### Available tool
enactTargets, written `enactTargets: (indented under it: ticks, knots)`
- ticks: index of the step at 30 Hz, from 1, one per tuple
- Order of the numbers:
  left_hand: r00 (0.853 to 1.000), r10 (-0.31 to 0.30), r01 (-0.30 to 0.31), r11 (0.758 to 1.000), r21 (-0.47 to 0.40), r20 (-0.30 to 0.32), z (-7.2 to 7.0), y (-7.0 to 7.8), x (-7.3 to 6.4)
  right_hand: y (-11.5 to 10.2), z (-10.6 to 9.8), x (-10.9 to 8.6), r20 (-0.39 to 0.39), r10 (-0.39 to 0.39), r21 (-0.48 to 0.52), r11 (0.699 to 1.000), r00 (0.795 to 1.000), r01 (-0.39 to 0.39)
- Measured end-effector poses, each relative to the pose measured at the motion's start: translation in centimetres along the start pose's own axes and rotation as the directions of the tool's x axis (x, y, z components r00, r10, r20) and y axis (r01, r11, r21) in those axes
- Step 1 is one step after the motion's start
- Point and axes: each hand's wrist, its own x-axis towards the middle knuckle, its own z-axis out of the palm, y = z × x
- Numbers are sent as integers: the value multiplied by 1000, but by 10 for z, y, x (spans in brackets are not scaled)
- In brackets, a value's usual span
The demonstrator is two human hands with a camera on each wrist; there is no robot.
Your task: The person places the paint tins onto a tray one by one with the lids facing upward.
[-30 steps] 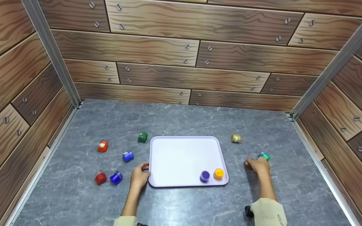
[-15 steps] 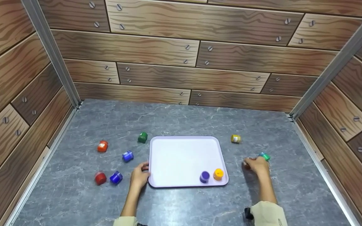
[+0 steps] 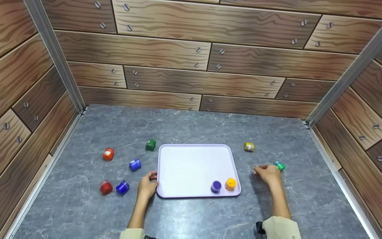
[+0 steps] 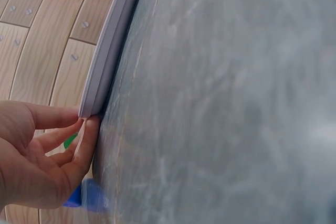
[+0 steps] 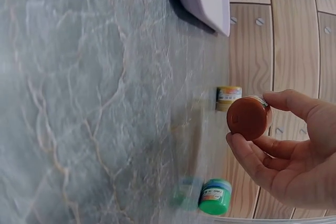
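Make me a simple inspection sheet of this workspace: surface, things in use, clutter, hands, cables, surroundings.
Surface: grey marbled tabletop.
Things in use: lilac tray bearing purple jar and orange jar; brown jar.
Clutter: left of tray, red jar, vermilion jar, dark blue jar, lighter blue jar, dark green jar; right, yellow jar, bright green jar.
Hands: left hand pinches the tray's edge; right hand holds the brown jar.
Cables: nothing seen.
Surroundings: plank-patterned walls, metal corner posts.
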Motion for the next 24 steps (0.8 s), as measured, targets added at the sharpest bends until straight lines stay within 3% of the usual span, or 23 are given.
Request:
enactTargets:
  ticks: [6, 15, 24]
  knots:
    - [1000, 13, -12, 999, 43, -13, 0, -1, 1, -9, 2, -4, 10, -20, 4, 1000, 1000, 20]
    - [1000, 9, -8, 999, 33, -7, 0, 0, 0, -19, 11, -10, -28, -81, 0, 997, 996, 81]
    - [1000, 22, -21, 998, 61, -19, 1, -1, 0, -27, 21, -17, -3, -79, 74, 994, 997, 79]
